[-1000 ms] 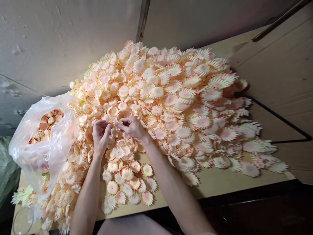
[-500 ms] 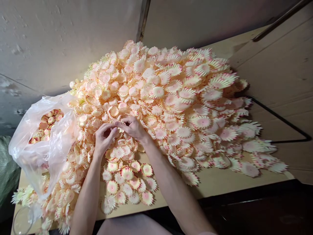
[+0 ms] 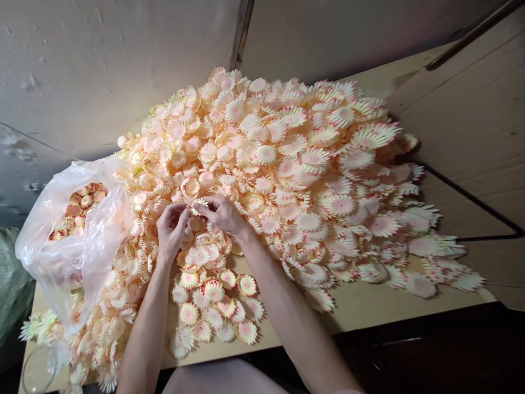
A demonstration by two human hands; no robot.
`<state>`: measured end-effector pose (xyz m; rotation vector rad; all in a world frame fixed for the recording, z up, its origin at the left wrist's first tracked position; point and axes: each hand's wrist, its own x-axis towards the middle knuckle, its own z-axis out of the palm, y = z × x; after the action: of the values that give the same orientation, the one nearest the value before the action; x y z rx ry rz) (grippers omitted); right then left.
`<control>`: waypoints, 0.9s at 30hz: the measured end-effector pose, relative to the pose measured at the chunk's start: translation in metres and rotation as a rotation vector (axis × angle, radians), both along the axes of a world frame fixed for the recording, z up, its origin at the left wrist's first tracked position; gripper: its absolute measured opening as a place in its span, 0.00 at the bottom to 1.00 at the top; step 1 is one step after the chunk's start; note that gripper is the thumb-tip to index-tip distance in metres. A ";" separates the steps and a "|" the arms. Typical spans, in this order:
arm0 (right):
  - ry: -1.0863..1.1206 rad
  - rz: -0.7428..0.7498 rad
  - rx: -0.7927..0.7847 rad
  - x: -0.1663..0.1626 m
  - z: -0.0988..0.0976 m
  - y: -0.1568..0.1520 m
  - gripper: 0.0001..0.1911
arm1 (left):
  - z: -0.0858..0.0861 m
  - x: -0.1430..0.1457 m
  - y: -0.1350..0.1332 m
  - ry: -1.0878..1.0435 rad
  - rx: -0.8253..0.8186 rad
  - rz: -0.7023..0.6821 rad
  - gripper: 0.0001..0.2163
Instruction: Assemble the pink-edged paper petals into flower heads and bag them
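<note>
Above the pile, my right hand (image 3: 223,214) pinches a small cream flower-shaped petal piece (image 3: 200,205) between thumb and fingers. My left hand (image 3: 171,223) is closed, its thumb and fingertips at the left edge of that same piece. A great heap of similar cream petal pieces (image 3: 266,156) with pink centres and reddish tips spreads around and behind both hands. Between my forearms lies a loose group of flat flower pieces (image 3: 214,290), several of them more yellow with pink middles.
At the left a translucent plastic bag (image 3: 102,235) stands partly open, with small red-and-cream rounded pieces (image 3: 85,201) inside. The wooden table (image 3: 369,303) meets a grey wall (image 3: 102,71) behind. A cardboard sheet (image 3: 484,126) and a bent black rod (image 3: 471,195) are at the right.
My left hand has shifted slightly left and its fingers have opened a little from the right hand's fingers. The petal piece between them shows more plainly.
</note>
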<state>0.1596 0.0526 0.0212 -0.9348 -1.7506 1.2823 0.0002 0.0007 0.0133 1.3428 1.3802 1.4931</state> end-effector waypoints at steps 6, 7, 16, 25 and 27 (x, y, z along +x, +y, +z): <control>-0.019 -0.016 0.044 0.000 0.002 0.000 0.27 | 0.004 0.000 -0.002 0.032 0.004 -0.059 0.10; -0.022 -0.013 0.047 0.000 0.003 0.000 0.28 | 0.005 0.000 -0.002 0.052 0.004 -0.079 0.10; -0.017 0.096 0.031 0.001 0.008 0.001 0.30 | 0.006 0.000 0.000 0.135 0.043 -0.154 0.09; 0.042 0.166 -0.039 0.000 -0.002 0.003 0.31 | 0.003 -0.003 0.000 0.169 -0.045 -0.173 0.11; 0.048 0.174 -0.068 0.001 -0.001 0.003 0.31 | 0.000 -0.005 0.000 0.107 -0.053 -0.111 0.12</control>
<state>0.1602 0.0560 0.0199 -0.7957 -1.7921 1.4709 -0.0043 0.0012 0.0134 1.4600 1.3782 1.3195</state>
